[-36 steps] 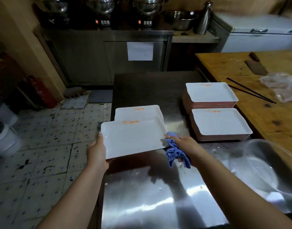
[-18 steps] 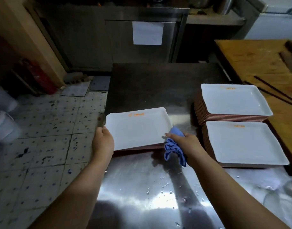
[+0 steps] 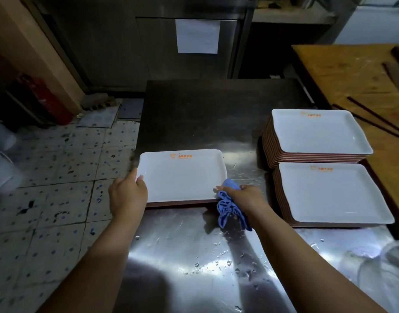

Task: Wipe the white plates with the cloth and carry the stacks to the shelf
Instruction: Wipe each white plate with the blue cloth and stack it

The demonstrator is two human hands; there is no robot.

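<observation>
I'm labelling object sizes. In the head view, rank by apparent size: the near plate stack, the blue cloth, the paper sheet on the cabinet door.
1. Near plate stack, largest.
2. Paper sheet, though farther away.
3. Blue cloth, bunched, partly hidden by the right hand.

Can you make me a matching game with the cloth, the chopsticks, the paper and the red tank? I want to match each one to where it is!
Things:
1. blue cloth
2. dark chopsticks
3. white paper sheet
4. red tank

Places:
A. on the floor by the left wall
B. stuck on the metal cabinet door
C. in the right hand
D. on the wooden table

Pairs: 1-C, 2-D, 3-B, 4-A
</observation>
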